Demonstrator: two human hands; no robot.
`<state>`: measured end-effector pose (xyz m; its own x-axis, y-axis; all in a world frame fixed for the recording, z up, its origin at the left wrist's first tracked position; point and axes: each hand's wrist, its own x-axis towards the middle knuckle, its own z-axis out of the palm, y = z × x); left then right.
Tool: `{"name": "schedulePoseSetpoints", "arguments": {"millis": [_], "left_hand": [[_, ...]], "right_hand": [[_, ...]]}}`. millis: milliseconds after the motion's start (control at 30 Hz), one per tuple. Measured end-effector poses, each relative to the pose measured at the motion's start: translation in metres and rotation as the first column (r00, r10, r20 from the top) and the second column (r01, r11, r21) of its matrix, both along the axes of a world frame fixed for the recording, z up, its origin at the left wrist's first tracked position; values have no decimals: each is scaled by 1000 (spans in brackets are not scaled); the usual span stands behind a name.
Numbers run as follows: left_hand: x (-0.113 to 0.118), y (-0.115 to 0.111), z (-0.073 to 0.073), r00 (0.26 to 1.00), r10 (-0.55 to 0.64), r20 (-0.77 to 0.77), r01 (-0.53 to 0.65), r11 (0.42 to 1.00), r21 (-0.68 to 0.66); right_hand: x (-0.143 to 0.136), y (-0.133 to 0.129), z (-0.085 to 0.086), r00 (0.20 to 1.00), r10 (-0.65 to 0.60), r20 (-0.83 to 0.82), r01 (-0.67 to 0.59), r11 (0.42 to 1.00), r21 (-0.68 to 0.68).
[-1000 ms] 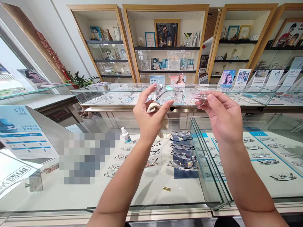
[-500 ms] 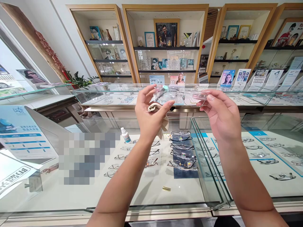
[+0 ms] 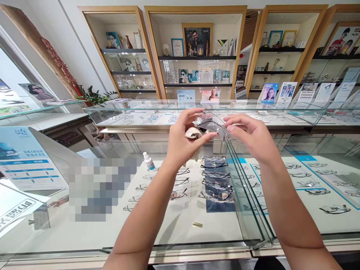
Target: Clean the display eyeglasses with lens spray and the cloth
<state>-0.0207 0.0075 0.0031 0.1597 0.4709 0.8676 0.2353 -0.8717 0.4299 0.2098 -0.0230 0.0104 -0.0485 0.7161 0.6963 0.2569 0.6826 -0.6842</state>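
Note:
Thin-framed glasses (image 3: 211, 123) with clear lenses are held up between both hands, above the glass counter. My left hand (image 3: 184, 138) grips one side of them and also has a cream cloth (image 3: 193, 133) tucked in its palm. At the other side, the thumb and fingers of my right hand (image 3: 250, 133) pinch the thin frame. The glasses are turned at an angle, so their exact fold is hard to make out.
Below the hands, a glass display counter (image 3: 180, 245) holds rows of glasses (image 3: 216, 183). A small white bottle (image 3: 149, 161) stands left of them, and a gold piece (image 3: 197, 225) lies nearer. A printed board (image 3: 25, 157) stands at the left.
The glasses have turned from facing broadside to a slanted position and come slightly lower. My right hand has moved left, closer to my left hand, which has shifted a little right.

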Motion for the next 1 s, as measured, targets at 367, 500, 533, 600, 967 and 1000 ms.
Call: {"name": "schedulePoseSetpoints", "arguments": {"millis": [367, 500, 533, 600, 967, 1000], "left_hand": [[-3, -3, 2, 987, -147, -58, 144, 988, -51], [-3, -3, 1, 987, -148, -67, 144, 988, -63], [-3, -3, 1, 988, -139, -72, 135, 990, -51], [-1, -2, 0, 990, -114, -81, 113, 993, -15], [3, -17, 7, 995, 59, 80, -52, 995, -87], [4, -20, 7, 997, 54, 56, -46, 991, -127]], "right_hand": [[9, -4, 6, 968, 248, 31, -235, 946, -223], [11, -1, 4, 964, 264, 39, -246, 937, -248], [10, 0, 4, 966, 256, 37, -240, 940, -244], [10, 0, 3, 971, 238, 28, -226, 947, -230], [2, 0, -1, 999, 18, -45, -21, 998, -56], [-1, 1, -3, 999, -21, -45, 20, 999, -34]]}}
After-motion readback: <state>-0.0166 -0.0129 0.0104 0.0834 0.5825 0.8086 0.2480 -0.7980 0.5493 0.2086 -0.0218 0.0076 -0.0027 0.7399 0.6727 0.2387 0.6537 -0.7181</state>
